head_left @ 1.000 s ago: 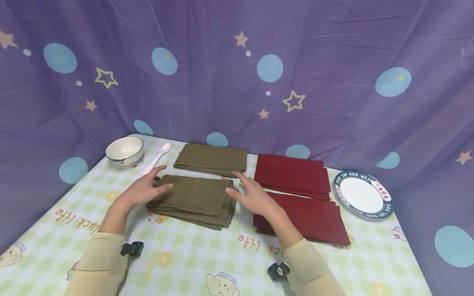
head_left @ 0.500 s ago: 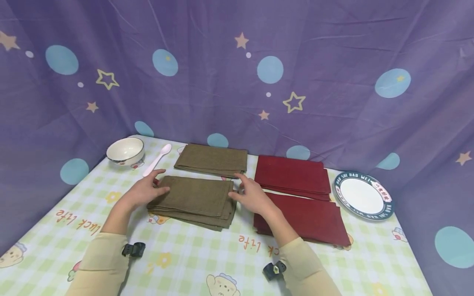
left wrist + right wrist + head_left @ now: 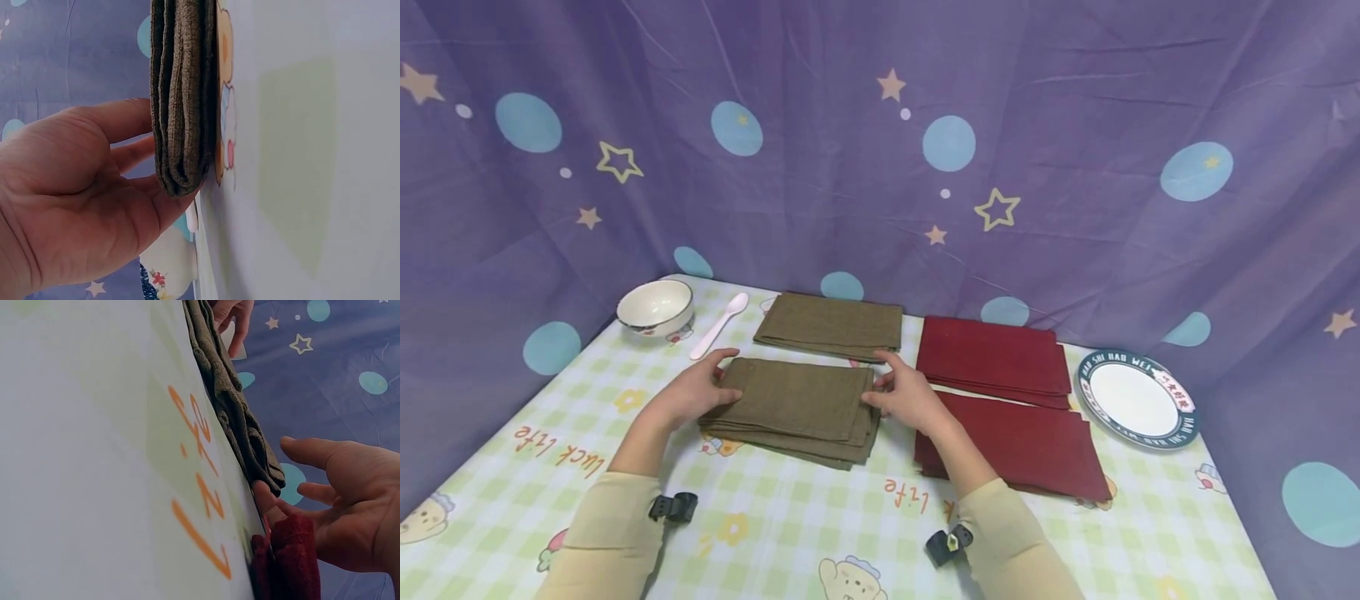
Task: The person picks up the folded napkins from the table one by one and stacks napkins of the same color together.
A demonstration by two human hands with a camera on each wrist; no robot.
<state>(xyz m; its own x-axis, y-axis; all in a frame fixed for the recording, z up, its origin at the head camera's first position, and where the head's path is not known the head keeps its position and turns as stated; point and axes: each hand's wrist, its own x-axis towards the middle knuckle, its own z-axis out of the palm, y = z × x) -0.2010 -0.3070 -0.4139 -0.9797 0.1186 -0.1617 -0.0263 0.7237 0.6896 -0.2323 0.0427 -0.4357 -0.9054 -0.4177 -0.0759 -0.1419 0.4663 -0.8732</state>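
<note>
Olive cloth stack (image 3: 790, 408) is our landmark: it lies near the middle of the worktop (image 3: 775, 533), which wears a checked green-and-white cover. Behind everything hangs a purple backdrop (image 3: 1075, 167) with stars and blue dots. Right of the stack, just beside it, we see a dark red cloth pile (image 3: 1022, 446); a second red pile (image 3: 992, 352) sits behind that one. Directly behind the stack lies another olive pile (image 3: 829, 325). Far right of the stack, past the red cloths, is a white plate (image 3: 1137, 398) with a dark lettered rim. Behind and left of the stack stands a white bowl (image 3: 655, 305), with a white plastic spoon (image 3: 718, 325) between it and the olive piles. Our left hand (image 3: 688, 393) meets the stack's left edge, thumb on top, fingers relaxed. Our right hand (image 3: 910, 396) touches the stack's right edge, fingers spread apart, holding nothing.
</note>
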